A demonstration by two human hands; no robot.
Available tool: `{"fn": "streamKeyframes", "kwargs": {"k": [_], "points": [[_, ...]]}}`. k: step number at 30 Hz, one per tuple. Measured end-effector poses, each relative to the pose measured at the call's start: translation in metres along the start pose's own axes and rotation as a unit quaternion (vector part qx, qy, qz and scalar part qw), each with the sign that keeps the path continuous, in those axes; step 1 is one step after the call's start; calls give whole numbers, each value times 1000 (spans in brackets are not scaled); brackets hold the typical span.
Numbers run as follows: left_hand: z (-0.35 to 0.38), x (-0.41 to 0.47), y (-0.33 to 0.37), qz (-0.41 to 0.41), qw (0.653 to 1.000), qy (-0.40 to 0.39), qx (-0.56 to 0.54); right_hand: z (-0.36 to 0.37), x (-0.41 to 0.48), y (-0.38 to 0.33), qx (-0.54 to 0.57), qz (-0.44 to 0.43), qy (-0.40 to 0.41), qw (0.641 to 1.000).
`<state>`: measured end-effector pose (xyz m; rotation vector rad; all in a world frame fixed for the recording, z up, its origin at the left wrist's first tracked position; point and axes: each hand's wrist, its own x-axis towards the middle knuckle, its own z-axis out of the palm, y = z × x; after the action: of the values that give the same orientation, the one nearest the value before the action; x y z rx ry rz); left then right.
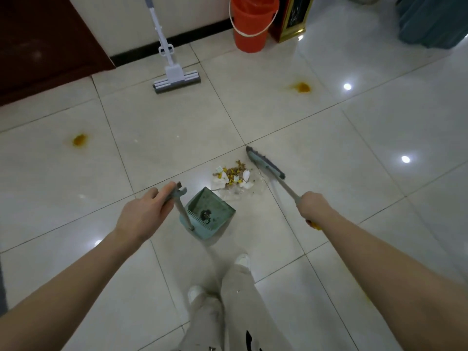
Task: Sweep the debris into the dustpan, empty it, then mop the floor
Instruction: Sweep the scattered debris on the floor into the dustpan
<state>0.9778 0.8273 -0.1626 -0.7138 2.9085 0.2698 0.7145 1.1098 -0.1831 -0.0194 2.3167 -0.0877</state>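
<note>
A pile of debris point(233, 176), with white shell bits, yellow scraps and brown crumbs, lies on the pale tiled floor. A green dustpan point(209, 214) stands just in front of it, mouth toward the pile, a little dirt inside. My left hand point(144, 212) grips the top of the dustpan's upright handle point(181, 206). My right hand point(312, 206) holds the broom handle; the broom head point(264, 162) rests on the floor at the pile's right side. A sponge mop point(177, 78) leans against the far wall.
An orange bucket point(250, 24) stands by the far wall beside a dark gold-trimmed stand point(291, 19). Two orange-yellow stains mark the floor, a left stain point(79, 140) and a right stain point(302, 87). A brown door point(45, 46) is far left. My feet point(243, 259) stand behind the dustpan.
</note>
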Motion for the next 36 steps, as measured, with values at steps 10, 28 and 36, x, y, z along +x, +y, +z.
{"fn": "streamKeyframes", "kwargs": {"k": [10,28,36], "points": [[19,21,20,-33,998,9,-52,41,3,-41,-33,-56,-35,997],[10,0,-11,16,998,-12,-67,77,-55,-47,-305,-151,24,940],[20,-2,-18,31,997,20,-73,88,-85,0,-371,-180,-16,911]]}}
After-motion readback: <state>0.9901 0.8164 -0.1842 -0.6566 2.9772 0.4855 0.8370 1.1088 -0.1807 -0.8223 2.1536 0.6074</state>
